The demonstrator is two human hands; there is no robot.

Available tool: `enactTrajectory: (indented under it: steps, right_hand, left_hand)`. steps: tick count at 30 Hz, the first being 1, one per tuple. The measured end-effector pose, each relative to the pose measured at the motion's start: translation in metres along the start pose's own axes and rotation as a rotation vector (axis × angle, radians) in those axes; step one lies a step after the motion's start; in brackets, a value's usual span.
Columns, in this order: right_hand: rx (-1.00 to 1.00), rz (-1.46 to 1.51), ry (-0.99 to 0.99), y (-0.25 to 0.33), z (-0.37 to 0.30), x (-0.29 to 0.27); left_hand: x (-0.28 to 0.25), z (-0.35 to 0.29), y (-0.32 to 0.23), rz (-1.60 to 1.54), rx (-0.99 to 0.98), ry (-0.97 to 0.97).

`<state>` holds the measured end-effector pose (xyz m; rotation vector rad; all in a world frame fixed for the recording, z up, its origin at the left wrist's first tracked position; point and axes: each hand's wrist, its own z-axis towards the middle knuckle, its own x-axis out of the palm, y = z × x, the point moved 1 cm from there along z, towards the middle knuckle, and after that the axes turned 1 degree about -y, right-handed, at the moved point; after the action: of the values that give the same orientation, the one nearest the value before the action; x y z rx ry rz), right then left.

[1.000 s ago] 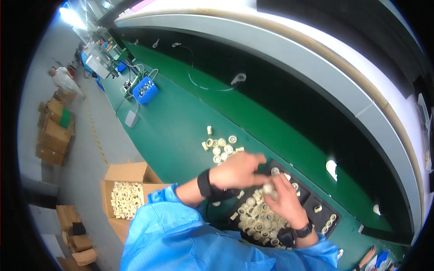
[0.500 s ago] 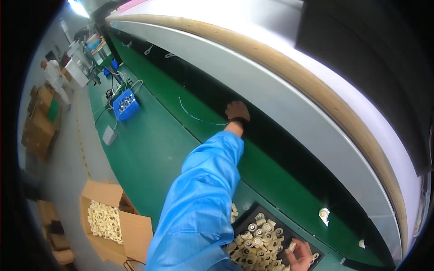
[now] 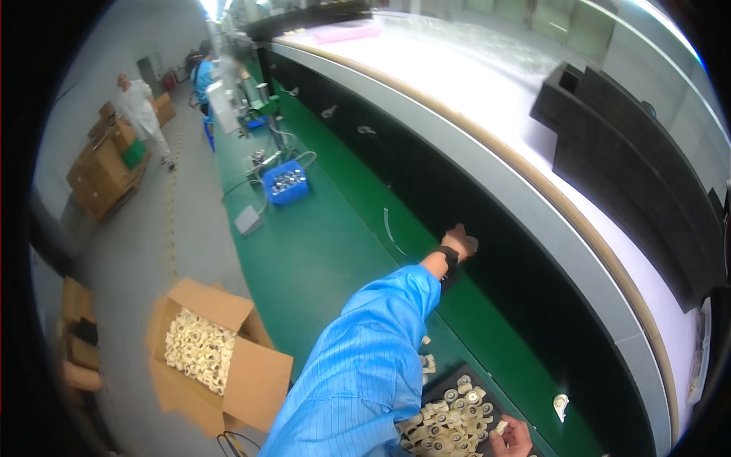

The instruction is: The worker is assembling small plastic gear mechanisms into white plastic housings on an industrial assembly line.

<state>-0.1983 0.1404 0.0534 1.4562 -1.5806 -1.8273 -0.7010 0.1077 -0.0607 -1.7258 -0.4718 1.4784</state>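
Note:
My left arm, in a blue sleeve with a black wristband, stretches across the green bench to the dark panel behind it. There my left hand [image 3: 461, 241] is curled closed; whatever its fingers hold, if anything, is hidden. A thin pale strand [image 3: 392, 232] lies on the bench left of the left wrist. At the lower right, my right hand [image 3: 515, 439] pinches a small cream plastic part [image 3: 500, 428] between thumb and fingers. It is over the right side of a black tray [image 3: 493, 397] heaped with similar cream plastic parts [image 3: 455, 419] with round centres.
A blue bin [image 3: 286, 183] of shiny metal pieces stands farther along the green bench [image 3: 304, 251], near a grey box [image 3: 248, 221]. On the floor at left, an open carton [image 3: 255, 381] holds many cream parts. A white teardrop-shaped piece [image 3: 561, 406] is at right. A person [image 3: 142, 114] stands far left.
The whole view has shifted, showing more of the room and the white surface beyond the panel. My left hand stays extended at the panel; my right hand still pinches the cream part over the tray.

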Motion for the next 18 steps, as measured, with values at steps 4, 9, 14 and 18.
enactTrajectory:
  steps: [4, 9, 14, 18]
  right_hand:
    - [-0.037, 0.110, 0.016, 0.013, -0.015, -0.004]
    - [-0.139, 0.121, -0.016, 0.018, -0.036, -0.008]
    - [-0.082, 0.386, 0.037, 0.035, -0.051, -0.002]
    - [-0.304, 0.465, 0.043, 0.086, -0.064, 0.014]
  left_hand:
    - [-0.096, -0.068, -0.060, -0.619, -0.039, 0.125]
    - [-0.198, -0.158, -0.105, -0.939, 0.202, 0.265]
    - [-0.257, -0.272, -0.119, -1.031, 0.361, 0.395]
    - [-0.232, -0.370, -0.101, -1.139, 0.175, 0.616]
